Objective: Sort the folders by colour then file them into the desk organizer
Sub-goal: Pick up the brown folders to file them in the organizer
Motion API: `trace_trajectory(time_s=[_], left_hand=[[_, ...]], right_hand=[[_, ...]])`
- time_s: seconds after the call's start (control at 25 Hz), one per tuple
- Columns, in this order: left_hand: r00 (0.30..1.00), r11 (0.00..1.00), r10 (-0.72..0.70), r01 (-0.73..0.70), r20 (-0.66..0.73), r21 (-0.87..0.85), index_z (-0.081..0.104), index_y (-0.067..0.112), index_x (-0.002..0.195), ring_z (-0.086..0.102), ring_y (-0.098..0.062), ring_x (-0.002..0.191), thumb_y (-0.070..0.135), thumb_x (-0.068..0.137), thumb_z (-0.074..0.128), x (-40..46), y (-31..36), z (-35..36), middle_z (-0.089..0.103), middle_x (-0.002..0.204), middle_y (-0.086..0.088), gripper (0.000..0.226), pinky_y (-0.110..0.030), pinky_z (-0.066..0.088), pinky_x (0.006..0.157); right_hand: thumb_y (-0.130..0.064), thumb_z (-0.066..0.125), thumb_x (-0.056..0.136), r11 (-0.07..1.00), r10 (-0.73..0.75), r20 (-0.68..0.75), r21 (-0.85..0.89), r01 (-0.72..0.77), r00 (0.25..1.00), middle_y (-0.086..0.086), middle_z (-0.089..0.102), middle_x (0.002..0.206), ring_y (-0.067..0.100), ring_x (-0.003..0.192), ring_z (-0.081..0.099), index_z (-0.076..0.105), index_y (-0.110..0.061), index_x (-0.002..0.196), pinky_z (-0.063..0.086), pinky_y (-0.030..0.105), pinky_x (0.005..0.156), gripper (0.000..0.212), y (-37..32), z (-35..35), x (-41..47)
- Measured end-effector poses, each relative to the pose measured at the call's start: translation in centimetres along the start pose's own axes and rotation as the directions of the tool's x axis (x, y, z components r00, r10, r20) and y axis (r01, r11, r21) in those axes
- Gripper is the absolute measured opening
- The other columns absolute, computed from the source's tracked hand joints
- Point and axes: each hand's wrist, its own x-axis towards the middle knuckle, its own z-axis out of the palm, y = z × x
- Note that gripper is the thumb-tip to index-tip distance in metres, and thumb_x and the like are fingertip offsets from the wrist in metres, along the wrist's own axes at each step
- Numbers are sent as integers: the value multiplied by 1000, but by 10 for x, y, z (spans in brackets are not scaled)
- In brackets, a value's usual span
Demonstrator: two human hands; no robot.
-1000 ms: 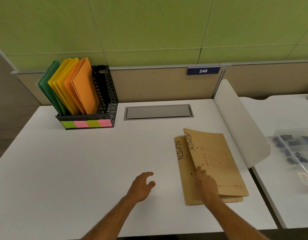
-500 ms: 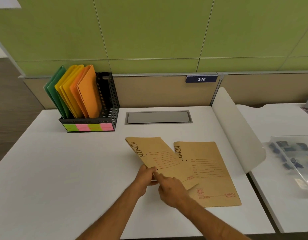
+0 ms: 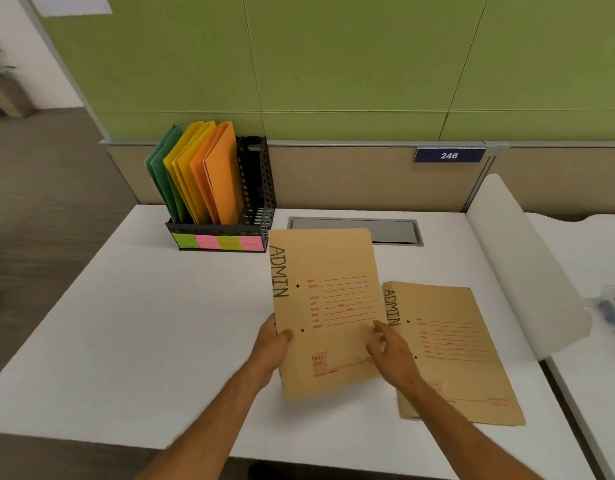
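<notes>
- The left hand (image 3: 271, 346) grips the left edge of a brown folder (image 3: 328, 306), thumb on the front face and fingers hidden behind it.
- The right hand (image 3: 390, 353) touches the same folder at its right edge; thumb and fingers lie against the front, and I cannot tell whether any fingers curl behind it.
- That folder is raised over the middle of the desk (image 3: 126, 323), marked "ADMIN" down its left side.
- A 2nd brown folder (image 3: 455, 355) lies flat near the desk's right edge, also marked "ADMIN", partly under the right forearm.
- The black organizer (image 3: 257, 188) stands at the back left corner of the desk, with green folders (image 3: 165, 168), yellow folders (image 3: 184, 157) and orange folders (image 3: 223, 168) upright in it, in that order from left to right.
- Its rightmost slot holds nothing visible.
- 4 coloured labels (image 3: 218, 242), green and pink alternating, line the organizer's front.
- A grey hatch (image 3: 354, 228) sits in the desk along the back edge.
- A blue plate (image 3: 449, 155) reading 246 is on the partition behind.
</notes>
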Motion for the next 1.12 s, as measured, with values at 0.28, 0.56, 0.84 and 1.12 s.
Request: trace_trajectory(time_s=[0.28, 0.56, 0.84, 1.12], left_hand=[[999, 998, 20, -17, 43, -58, 64, 36, 122, 73, -16, 105, 4, 97, 45, 11, 8, -73, 75, 115, 8, 45, -38, 62, 83], [970, 1000, -3, 0, 242, 9, 64, 39, 125, 70, -17, 112, 14, 97, 49, 43, 4, -183, 73, 122, 4, 40, -39, 59, 90], [974, 998, -53, 42, 220, 55, 61, 34, 124, 72, -13, 106, 8, 94, 52, 91, -11, -249, 74, 118, 6, 40, -34, 61, 83], [968, 997, -53, 39, 246, 60, 62, 27, 122, 72, -15, 105, 6, 97, 54, 130, 10, -269, 75, 113, 5, 33, -35, 60, 84]], right_hand=[[-30, 69, 91, 787, 224, 144, 557, -266, 964, -6, 70, 122, 18, 111, 65, 52, -26, 139, 54, 40, 86, 51, -33, 14, 37], [-33, 73, 89, 660, -25, 406, 693, -290, 914, 11, 67, 132, 35, 119, 65, 61, -18, 133, 54, 55, 96, 48, -105, 68, 64], [-33, 67, 95, 674, -52, 449, 675, -300, 892, 16, 64, 134, 40, 120, 63, 62, -20, 133, 56, 54, 92, 40, -157, 117, 70], [-33, 68, 92, 667, 2, 291, 713, -218, 957, 15, 68, 128, 40, 113, 68, 66, -23, 125, 59, 54, 84, 35, -201, 114, 73]])
